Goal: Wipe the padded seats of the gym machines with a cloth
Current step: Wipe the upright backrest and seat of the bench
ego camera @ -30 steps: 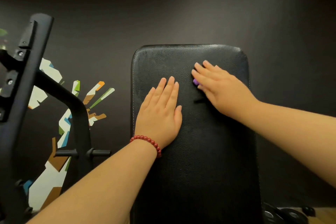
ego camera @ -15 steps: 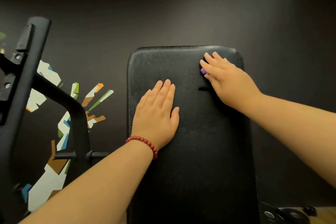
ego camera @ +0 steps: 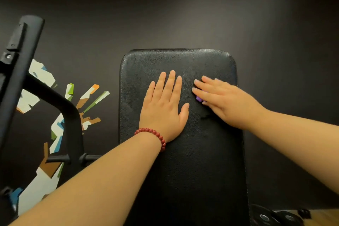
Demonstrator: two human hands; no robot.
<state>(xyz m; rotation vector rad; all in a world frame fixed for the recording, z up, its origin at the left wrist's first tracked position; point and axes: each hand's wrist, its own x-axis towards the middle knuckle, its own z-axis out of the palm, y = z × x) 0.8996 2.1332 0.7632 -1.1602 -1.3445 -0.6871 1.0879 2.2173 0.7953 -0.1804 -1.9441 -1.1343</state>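
Head view: left hand [ego camera: 163, 113] flat, fingers straight, pressed on padded seat [ego camera: 192, 170]. Right hand [ego camera: 225, 104] just beside it, fingers flat over purple cloth [ego camera: 199, 98], cloth mostly hidden beneath. Judged mid-wipe: dull streaks beyond left fingertips, stretch below wrists likely undone. No readable writing; coloured graphic [ego camera: 55, 134] left of left hand, no letters.

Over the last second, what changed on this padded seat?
The right hand, pressing the purple cloth flat, slid to the far right corner of the pad, then back nearer and leftward, close to the left hand. Nothing was grasped or let go. The left hand stayed flat on the pad.
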